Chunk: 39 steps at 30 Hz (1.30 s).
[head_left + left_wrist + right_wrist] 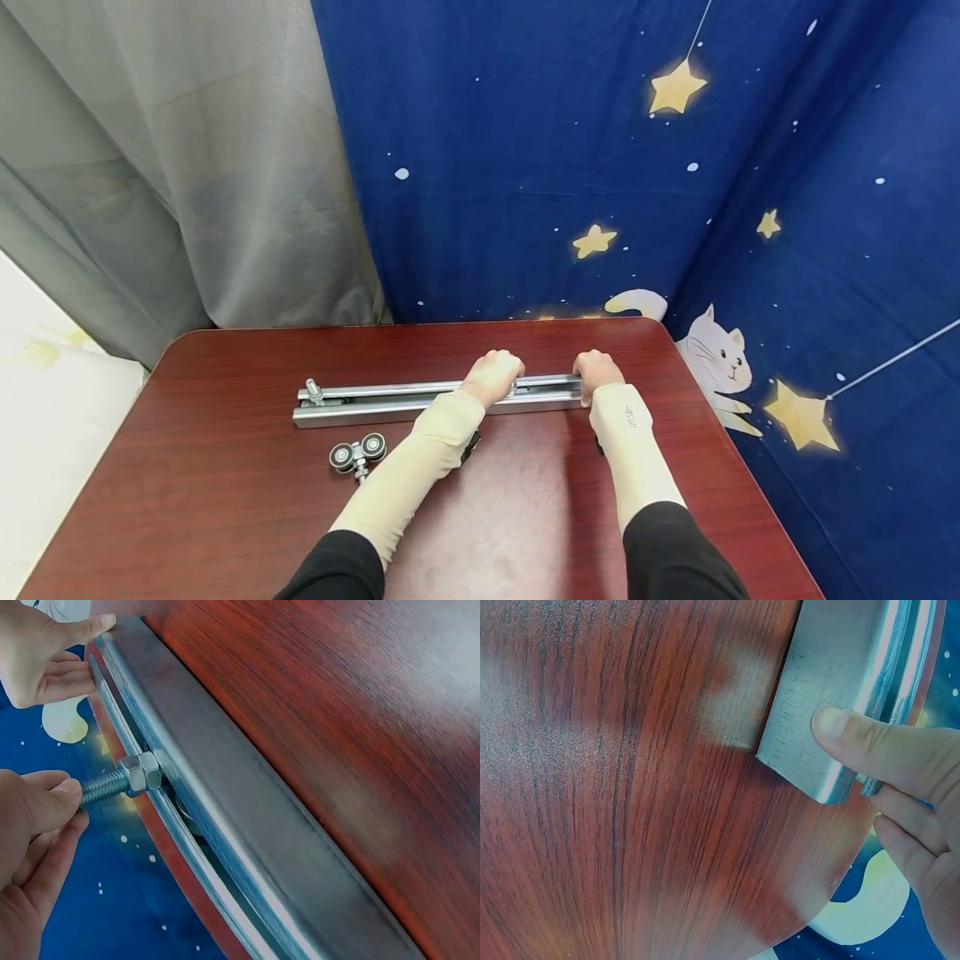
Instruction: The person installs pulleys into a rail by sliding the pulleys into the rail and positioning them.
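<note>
A long metal C-shaped rail (405, 410) lies across the table, its slot facing up. With thumb and fingers my left hand (492, 377) pinches a threaded bolt (106, 787) with hex nuts, which stands out of the slot; a part of what it is fixed to shows inside the channel. At the rail's right end my right hand (597, 372) grips the channel, thumb (840, 729) on the near wall and fingers on the far side. Another bolt (313, 389) stands up from the slot near the left end.
A loose roller carriage (357, 452) with black wheels and a bolt lies on the reddish wooden table (247, 500), in front of the rail's left part. Behind the table hang grey (262, 208) and blue (510, 167) curtains.
</note>
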{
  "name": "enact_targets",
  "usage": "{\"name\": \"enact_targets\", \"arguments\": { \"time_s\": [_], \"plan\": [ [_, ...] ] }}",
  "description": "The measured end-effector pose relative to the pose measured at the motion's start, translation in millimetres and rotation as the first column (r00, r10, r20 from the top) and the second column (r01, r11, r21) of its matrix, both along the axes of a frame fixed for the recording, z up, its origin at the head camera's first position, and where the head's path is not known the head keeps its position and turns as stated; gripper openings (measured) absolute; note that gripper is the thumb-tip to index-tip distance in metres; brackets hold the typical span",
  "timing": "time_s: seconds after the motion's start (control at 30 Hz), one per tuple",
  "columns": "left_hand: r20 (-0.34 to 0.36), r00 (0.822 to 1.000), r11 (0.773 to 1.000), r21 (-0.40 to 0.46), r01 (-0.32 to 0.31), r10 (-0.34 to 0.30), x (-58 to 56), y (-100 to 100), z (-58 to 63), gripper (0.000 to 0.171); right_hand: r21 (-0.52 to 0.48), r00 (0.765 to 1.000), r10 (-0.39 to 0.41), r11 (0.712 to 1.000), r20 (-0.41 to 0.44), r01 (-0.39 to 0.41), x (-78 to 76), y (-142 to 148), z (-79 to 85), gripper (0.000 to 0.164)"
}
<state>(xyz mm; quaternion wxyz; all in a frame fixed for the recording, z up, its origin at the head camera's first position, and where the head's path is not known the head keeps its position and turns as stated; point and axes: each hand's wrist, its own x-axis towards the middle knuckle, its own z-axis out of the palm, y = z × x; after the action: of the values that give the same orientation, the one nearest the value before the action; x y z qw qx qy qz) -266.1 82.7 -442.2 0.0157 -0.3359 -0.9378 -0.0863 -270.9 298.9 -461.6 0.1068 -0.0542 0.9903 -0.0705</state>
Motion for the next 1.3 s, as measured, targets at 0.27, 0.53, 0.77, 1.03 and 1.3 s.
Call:
{"name": "enact_targets", "arguments": {
  "time_s": [0.27, 0.53, 0.77, 1.03, 1.3],
  "plan": [
    [-0.013, 1.000, 1.000, 0.003, 0.012, -0.012, -0.1, -12, -1.9, 0.024, 0.006, 1.000, 0.006, 1.000, -0.008, -0.006, 1.1, -2, 0.3, 0.058],
    [-0.018, 1.000, 1.000, -0.014, 0.016, -0.016, -1.9, -22, -0.3, 0.025, 0.004, 1.000, 0.011, 1.000, -0.017, -0.011, -2.0, -4, -1.4, 0.057],
    [-0.003, 1.000, 1.000, -0.008, 0.019, -0.019, -2.8, -32, 1.5, 0.023, -0.005, 1.000, -0.003, 1.000, -0.008, 0.003, -0.3, -6, 4.7, 0.057],
    [-0.018, 0.999, 0.999, -0.001, 0.032, -0.032, -5.8, -45, -2.2, 0.023, -0.001, 1.000, 0.007, 1.000, 0.000, -0.007, -1.3, -5, 4.0, 0.057],
    [-0.029, 0.999, 0.999, 0.028, 0.046, -0.045, -6.8, -59, -0.6, 0.022, 0.004, 1.000, 0.010, 1.000, -0.003, -0.010, -4.7, -4, 1.2, 0.058]
  ]
}}
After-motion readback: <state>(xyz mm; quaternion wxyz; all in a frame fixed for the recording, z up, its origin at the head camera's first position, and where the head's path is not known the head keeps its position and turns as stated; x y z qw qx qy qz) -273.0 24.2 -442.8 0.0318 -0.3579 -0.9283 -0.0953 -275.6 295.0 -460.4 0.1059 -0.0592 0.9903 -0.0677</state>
